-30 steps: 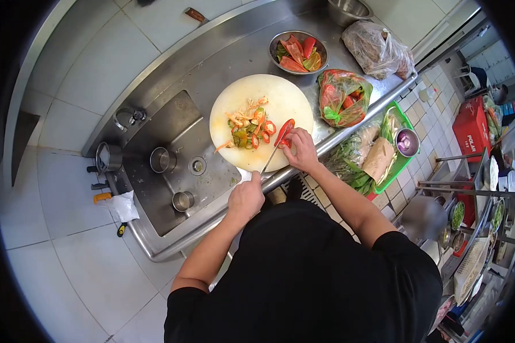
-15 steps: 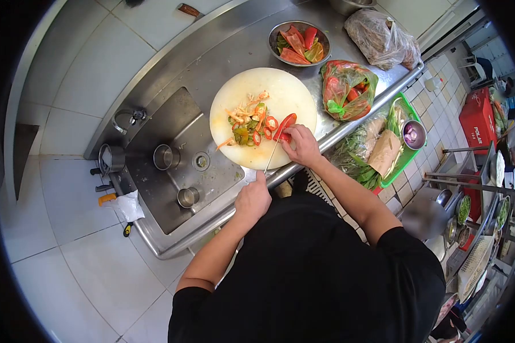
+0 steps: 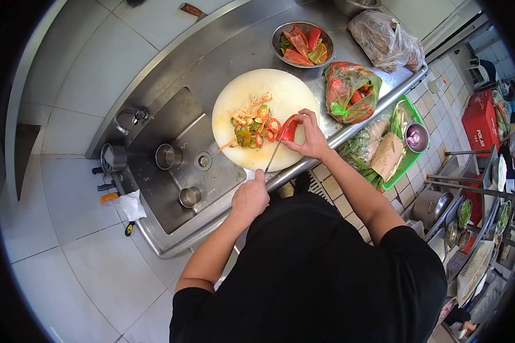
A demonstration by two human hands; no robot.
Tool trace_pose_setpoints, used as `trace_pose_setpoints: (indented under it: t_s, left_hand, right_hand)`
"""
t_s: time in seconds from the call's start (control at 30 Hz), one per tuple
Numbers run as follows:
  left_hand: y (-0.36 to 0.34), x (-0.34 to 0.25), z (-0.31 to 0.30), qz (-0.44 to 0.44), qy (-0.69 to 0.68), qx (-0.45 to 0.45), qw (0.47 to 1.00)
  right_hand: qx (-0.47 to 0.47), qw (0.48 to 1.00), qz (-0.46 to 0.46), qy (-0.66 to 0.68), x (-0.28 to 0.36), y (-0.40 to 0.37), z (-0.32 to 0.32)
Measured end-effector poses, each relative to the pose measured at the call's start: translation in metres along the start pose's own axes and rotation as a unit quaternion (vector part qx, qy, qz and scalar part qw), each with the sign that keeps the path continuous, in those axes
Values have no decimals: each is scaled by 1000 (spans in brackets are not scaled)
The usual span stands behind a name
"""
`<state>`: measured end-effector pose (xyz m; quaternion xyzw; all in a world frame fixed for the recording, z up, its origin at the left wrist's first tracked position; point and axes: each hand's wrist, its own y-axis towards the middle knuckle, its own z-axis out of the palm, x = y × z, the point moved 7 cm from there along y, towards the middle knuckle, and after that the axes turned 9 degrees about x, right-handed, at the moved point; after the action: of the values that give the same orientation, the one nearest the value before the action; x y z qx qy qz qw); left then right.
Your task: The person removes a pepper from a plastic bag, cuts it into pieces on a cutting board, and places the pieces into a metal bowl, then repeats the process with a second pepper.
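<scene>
My left hand is closed around the handle of a knife, whose blade slants up over the near edge of the round white cutting board. The blade's tip end meets a red pepper. Thumb and fingers of my right hand grip that pepper from its right side, on the board. Just left of it lie red pepper rings, with a heap of pepper trimmings, pale cores and green pieces beyond them.
A metal colander holds pepper pieces. Beside it are a bag of peppers and another plastic bag. A green crate with greens and a bowl of onions stands right. The sink at left contains metal cups.
My right hand has lifted its fingers and regripped the red pepper, which now stands more tilted up. The knife stays nearly in place. The view has shifted slightly.
</scene>
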<state>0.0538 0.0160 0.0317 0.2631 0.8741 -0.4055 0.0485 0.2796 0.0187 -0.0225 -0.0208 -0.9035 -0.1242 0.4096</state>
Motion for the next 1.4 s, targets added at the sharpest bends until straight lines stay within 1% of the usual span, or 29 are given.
trace_pose_setpoints:
  t_s: [0.03, 0.1, 0.2, 0.33, 0.43, 0.53, 0.6, 0.73, 0.83, 0.9, 1.03, 1.1, 1.13, 1.2, 1.27, 1.33, 1.4]
  left_hand:
    - [0, 0, 0, 5, 2, 5, 1000]
    - [0, -1, -1, 4, 5, 8, 1000]
    - [1, -4, -6, -1, 11, 16, 1000]
    - [-2, -11, -15, -19, 20, 37, 999]
    - [0, -15, -23, -20, 19, 52, 998]
    - [8, -18, -27, -18, 28, 59, 998]
    - [16, -18, -29, -11, 29, 55, 998]
    - [33, -25, -35, 6, 30, 40, 999]
    - [47, -30, -39, 16, 30, 41, 999]
    - [53, -27, -37, 23, 26, 45, 998]
    - [39, -14, -37, 25, 21, 52, 998]
    - [28, -6, -31, 23, 22, 54, 998]
    - [24, -3, -27, 19, 17, 57, 998]
    - [25, -4, -24, 11, 23, 58, 998]
    - [30, -7, -18, 6, 28, 56, 998]
    - [36, -10, -15, 15, 31, 22, 999]
    - [36, -13, -12, 14, 24, 7, 1000]
  right_hand:
    - [1, 1000, 0, 1, 0, 1, 0]
    - [32, 999, 30, 30, -6, 2, 3]
    - [38, 998, 31, 27, -9, 3, 4]
    - [27, 999, 19, 29, -8, 2, 3]
    - [29, 999, 16, 18, -10, 4, 4]
    - [31, 999, 24, 38, -13, 5, 6]
    - [18, 999, 7, 44, -12, 4, 5]
    - [23, 999, 10, 34, -15, 4, 7]
    - [19, 1000, 15, 17, -14, 5, 7]
    - [25, 999, 40, 12, -15, 5, 8]
    - [29, 999, 33, 11, -15, 5, 6]
    - [2, 1000, 4, 7, -12, 3, 6]
    - [0, 1000, 7, 9, -12, 2, 6]
    - [2, 1000, -5, 6, -9, 2, 4]
    - [10, 1000, 3, 9, -8, 3, 2]
    - [19, 1000, 8, 12, -10, 4, 3]
    - [20, 1000, 4, 20, -10, 5, 4]
